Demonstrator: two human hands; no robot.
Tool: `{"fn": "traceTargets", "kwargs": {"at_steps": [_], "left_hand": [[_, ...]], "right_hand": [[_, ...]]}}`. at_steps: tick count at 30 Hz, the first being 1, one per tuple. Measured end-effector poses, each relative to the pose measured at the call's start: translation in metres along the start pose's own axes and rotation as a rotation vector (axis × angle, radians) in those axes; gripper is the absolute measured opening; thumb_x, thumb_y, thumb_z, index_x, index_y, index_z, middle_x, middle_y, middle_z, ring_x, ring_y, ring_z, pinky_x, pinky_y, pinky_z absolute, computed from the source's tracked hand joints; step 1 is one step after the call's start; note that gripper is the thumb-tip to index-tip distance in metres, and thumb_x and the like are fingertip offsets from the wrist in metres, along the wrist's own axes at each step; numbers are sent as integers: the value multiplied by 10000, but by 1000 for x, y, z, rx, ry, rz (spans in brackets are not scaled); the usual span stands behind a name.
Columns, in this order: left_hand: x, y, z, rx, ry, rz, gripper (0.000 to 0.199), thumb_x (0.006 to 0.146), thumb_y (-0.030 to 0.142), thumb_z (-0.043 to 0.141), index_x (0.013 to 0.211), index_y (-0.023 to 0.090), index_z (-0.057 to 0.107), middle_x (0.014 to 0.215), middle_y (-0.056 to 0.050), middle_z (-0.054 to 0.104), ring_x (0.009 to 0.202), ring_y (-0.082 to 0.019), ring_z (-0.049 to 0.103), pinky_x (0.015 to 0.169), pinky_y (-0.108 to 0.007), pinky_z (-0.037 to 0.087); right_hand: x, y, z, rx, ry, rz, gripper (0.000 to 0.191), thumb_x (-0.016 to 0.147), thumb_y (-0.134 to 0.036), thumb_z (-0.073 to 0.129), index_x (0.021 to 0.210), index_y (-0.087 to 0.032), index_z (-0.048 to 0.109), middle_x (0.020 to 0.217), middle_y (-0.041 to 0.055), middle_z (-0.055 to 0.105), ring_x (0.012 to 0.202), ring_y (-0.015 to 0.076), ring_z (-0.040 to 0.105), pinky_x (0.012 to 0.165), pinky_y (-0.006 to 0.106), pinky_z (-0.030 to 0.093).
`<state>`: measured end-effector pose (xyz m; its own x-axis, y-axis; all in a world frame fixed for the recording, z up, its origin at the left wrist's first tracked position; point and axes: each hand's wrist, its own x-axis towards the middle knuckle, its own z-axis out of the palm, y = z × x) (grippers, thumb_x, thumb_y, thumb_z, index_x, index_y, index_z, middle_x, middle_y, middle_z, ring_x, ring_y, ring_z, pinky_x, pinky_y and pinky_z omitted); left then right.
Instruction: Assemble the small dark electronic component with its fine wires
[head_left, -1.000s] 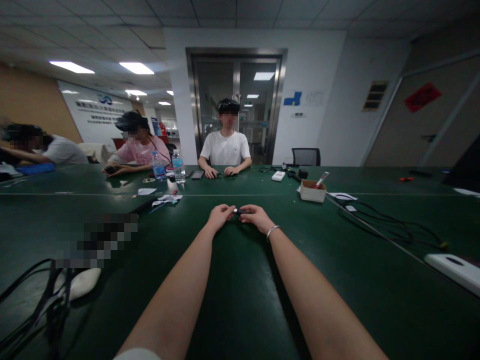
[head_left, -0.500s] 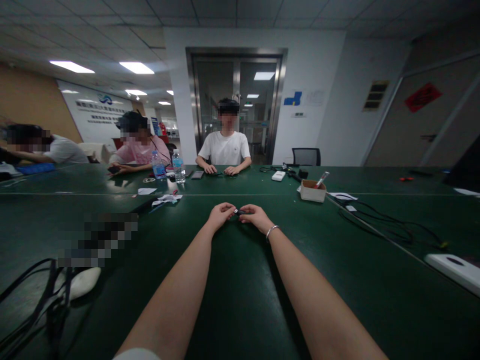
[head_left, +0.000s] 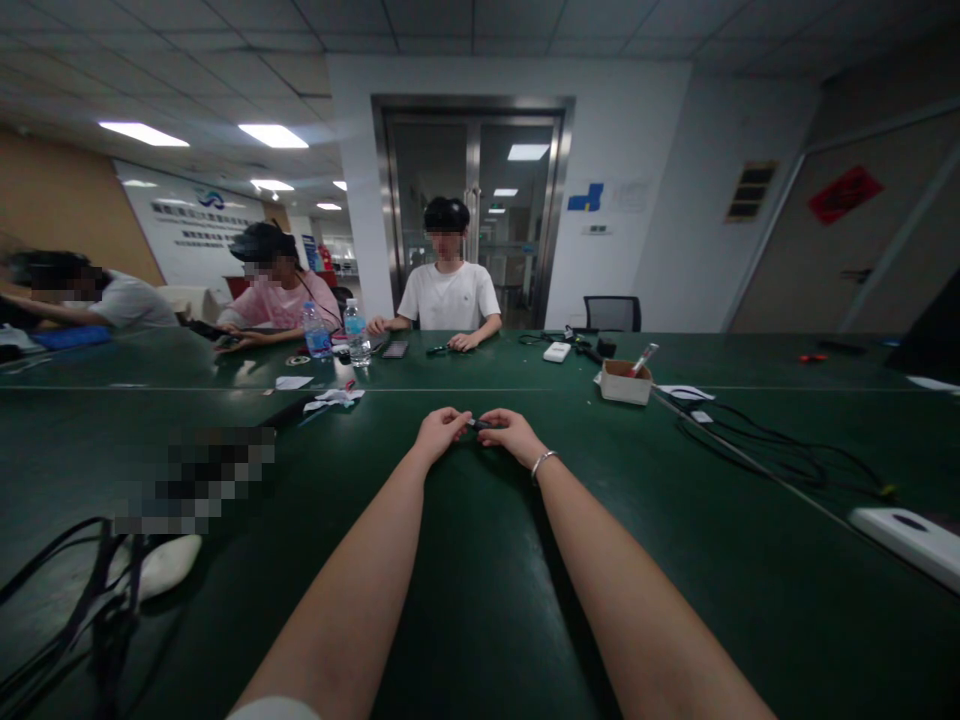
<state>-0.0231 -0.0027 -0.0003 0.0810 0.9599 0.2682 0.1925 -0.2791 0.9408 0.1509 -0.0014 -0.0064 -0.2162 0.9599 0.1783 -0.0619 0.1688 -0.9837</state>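
Observation:
Between my two hands, over the middle of the green table (head_left: 480,560), is a small dark object (head_left: 478,425) with a light metallic end on its left, like a plug. My right hand (head_left: 512,436), with a silver bracelet at the wrist, pinches its dark right end. The fingertips of my left hand (head_left: 442,436) are closed at the light left end. Fingers partly cover the object, so its full shape is hidden.
Ahead right stands a small open box (head_left: 625,384) holding a pen-like item. Black cables (head_left: 780,440) and a white device (head_left: 907,540) lie right. More cables (head_left: 97,600) lie left. Two bottles (head_left: 357,335) stand near a seated person (head_left: 448,300) across the table.
My hands have barely moved; the left fingertips sit slightly further over the light end. Across the table, the person in white has moved one hand leftward, and the person in pink has shifted a dark object.

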Motion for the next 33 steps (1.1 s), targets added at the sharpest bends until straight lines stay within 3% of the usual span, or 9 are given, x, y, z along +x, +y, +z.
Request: {"fn": "traceTargets", "kwargs": {"at_steps": [10, 17, 26, 30, 33], "left_hand": [[-2, 3, 0, 289, 60, -2, 513, 735, 646, 492, 554, 178, 597, 527, -6, 576, 473, -128, 516, 499, -241, 371], [-8, 8, 1, 352, 73, 34, 479, 773, 613, 469, 618, 188, 627, 576, -10, 586, 462, -126, 522, 485, -245, 377], [-7, 4, 4, 150, 32, 125, 286, 741, 442, 596, 876, 200, 665, 663, 4, 583, 554, -114, 527, 516, -220, 434], [-2, -1, 3, -7, -38, 66, 280, 688, 367, 661, 888, 170, 674, 783, -37, 638, 632, -119, 558, 576, -236, 465], [0, -2, 2, -72, -54, 22, 304, 674, 360, 682, 896, 153, 683, 766, -47, 649, 612, -113, 554, 589, -244, 463]], "right_hand": [[-2, -2, 2, -58, -19, -25, 308, 571, -42, 725, 837, -147, 611, 797, 2, 648, 581, 79, 628, 575, 208, 561], [-3, -4, 4, -76, -2, -26, 298, 571, -23, 709, 825, -141, 610, 830, 2, 629, 580, 71, 621, 567, 198, 553], [0, 0, 4, -52, 9, -30, 331, 572, -22, 711, 864, -143, 615, 828, 15, 650, 571, 81, 625, 544, 205, 557], [0, -1, 3, -50, -2, -11, 347, 579, -16, 701, 897, -137, 635, 805, 24, 668, 576, 91, 635, 545, 201, 558], [1, -1, 3, -68, 3, -15, 327, 581, -35, 709, 886, -137, 650, 800, 24, 672, 579, 89, 635, 555, 203, 559]]}}
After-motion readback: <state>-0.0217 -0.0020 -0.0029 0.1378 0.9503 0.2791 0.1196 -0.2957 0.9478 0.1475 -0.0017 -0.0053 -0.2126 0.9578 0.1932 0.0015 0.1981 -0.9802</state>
